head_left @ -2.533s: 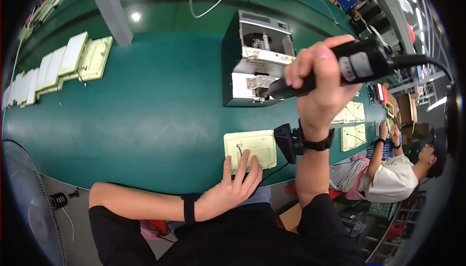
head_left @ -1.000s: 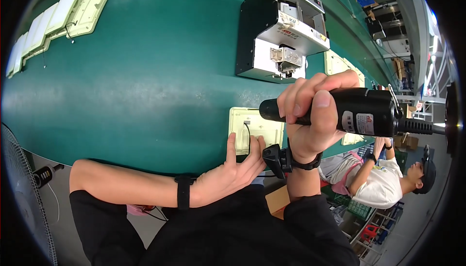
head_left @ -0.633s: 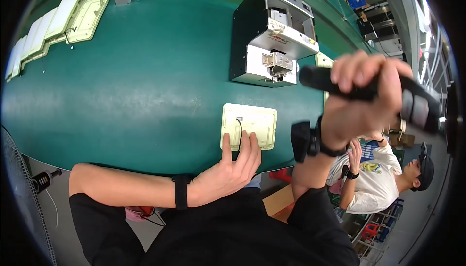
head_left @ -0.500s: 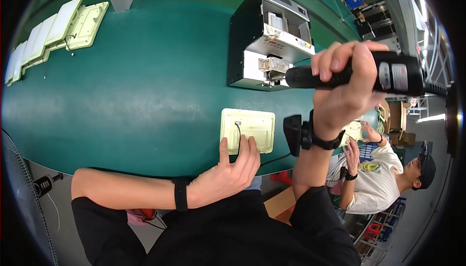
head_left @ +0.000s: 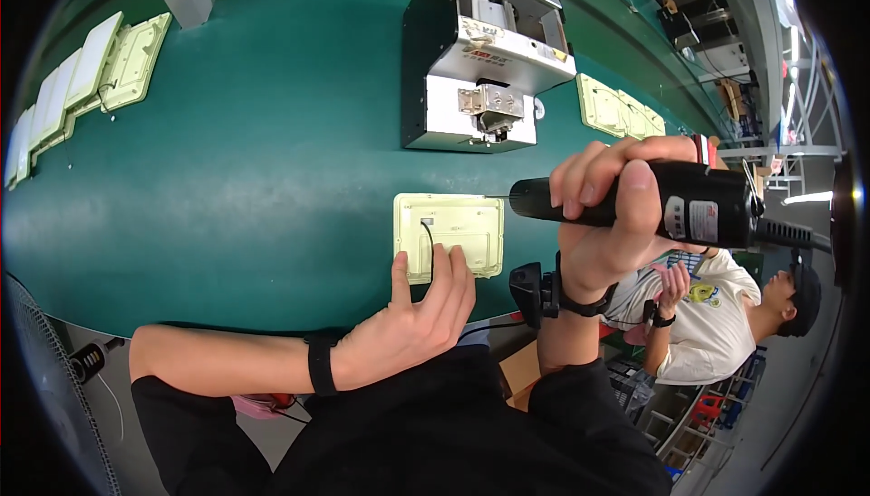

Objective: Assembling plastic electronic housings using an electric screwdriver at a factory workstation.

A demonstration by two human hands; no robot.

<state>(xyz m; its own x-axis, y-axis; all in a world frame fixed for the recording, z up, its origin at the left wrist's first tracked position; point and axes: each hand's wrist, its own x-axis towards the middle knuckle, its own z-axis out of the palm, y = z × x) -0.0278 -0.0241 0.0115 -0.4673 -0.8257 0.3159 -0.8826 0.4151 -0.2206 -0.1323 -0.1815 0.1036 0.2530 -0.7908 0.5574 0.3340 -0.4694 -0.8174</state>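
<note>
A pale yellow-green plastic panel (head_left: 467,224), roughly rectangular, lies on the green table in front of me. A short black cable (head_left: 429,235) comes out of a small opening in it and runs down toward my fingers. My left hand (head_left: 421,315) rests its spread fingertips on the panel's near part, thumb apart from the fingers. My right hand (head_left: 625,192) is wrapped round a black electric screwdriver (head_left: 666,206), held nearly level with its thin bit pointing left. In the picture, the bit's end meets the panel's upper right corner; whether it touches is unclear.
A black and white bench machine (head_left: 494,61) stands beyond the panel. Similar panels (head_left: 136,61) are stacked at the far left, and more panels (head_left: 621,108) lie beyond my right hand. A co-worker in a white shirt (head_left: 707,342) is on the right. A mesh fan guard (head_left: 54,378) stands lower left.
My right hand has brought the screwdriver down from in front of the machine to the panel's upper right corner. My left hand stays on the panel; the whole view has shifted slightly.
</note>
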